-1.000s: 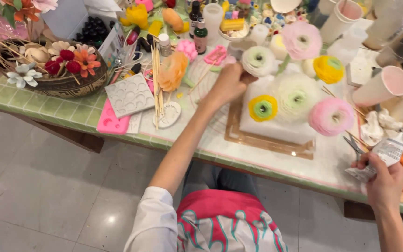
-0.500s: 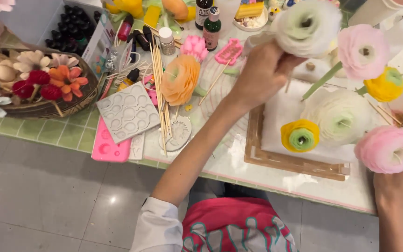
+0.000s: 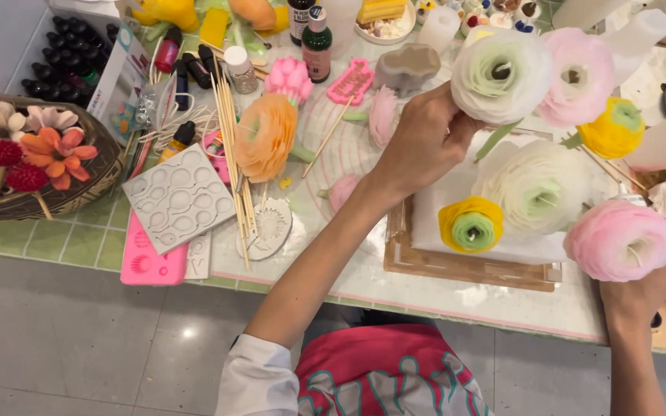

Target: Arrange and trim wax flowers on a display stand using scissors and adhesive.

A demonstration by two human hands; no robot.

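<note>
Left hand (image 3: 423, 142) raised, fingers curled closed; right hand (image 3: 645, 289) cupped upward.

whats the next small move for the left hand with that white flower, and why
Probably lower the white flower and push its stem into a free spot on the white block. The left hand holds it lifted above the block, where the yellow flower and big white flower already stand, while the right hand holds a pink flower.
</note>
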